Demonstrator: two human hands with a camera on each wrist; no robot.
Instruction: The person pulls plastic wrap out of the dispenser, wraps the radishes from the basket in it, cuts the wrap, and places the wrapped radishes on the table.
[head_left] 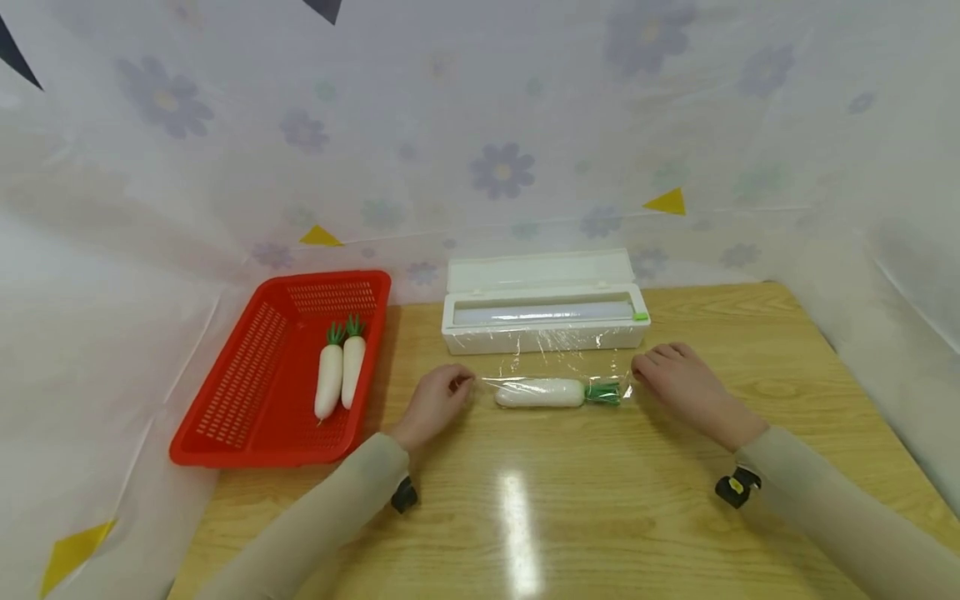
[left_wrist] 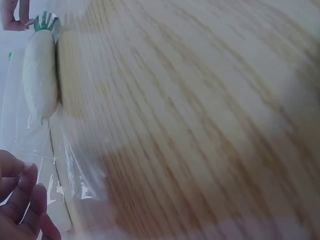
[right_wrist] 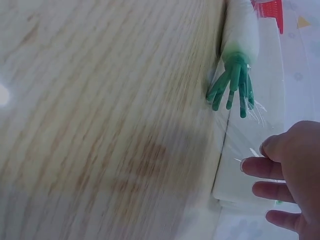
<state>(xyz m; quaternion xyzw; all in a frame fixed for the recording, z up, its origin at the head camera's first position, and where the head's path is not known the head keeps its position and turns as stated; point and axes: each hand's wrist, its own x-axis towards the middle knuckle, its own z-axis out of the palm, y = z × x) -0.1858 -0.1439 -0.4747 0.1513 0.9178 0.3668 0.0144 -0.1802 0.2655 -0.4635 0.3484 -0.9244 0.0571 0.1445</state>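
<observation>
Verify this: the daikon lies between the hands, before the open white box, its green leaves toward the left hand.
No: in the head view the green leaves point toward the right hand, not the left hand. The daikon does lie between the hands, before the open white box.

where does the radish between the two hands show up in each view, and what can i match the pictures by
Head: the radish is just right of and below centre, green leaves pointing right.
Left wrist: radish at upper left, leaves up.
Right wrist: radish at the top, right of centre, leaves down, body reaching the top edge.
Shared landmark: the right hand, nearest the leafy end in all three.
</observation>
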